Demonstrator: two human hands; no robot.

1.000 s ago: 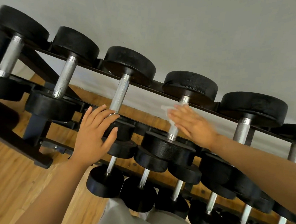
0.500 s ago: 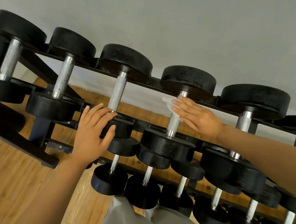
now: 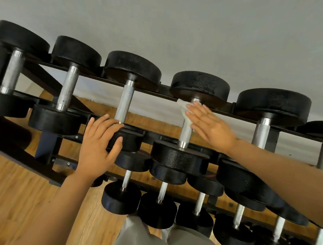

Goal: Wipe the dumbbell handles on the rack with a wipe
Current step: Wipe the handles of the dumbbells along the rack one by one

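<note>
A grey wall [image 3: 182, 28] rose behind the black rack [image 3: 50, 87] on the wooden floor [image 3: 4, 197]. The right hand [image 3: 212, 126], at 1 o'clock from centre, pressed a white wipe [image 3: 184, 112] against a dumbbell handle [image 3: 185, 133], fingers straight. The left hand [image 3: 97, 148], its grip spread, rested on the neighbouring dumbbell's black head [image 3: 130, 141].

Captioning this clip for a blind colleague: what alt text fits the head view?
The right hand presses a white wipe with straight fingers against a top-row dumbbell handle. The left hand rests on the near weight head of the neighbouring dumbbell on the black rack.
</note>
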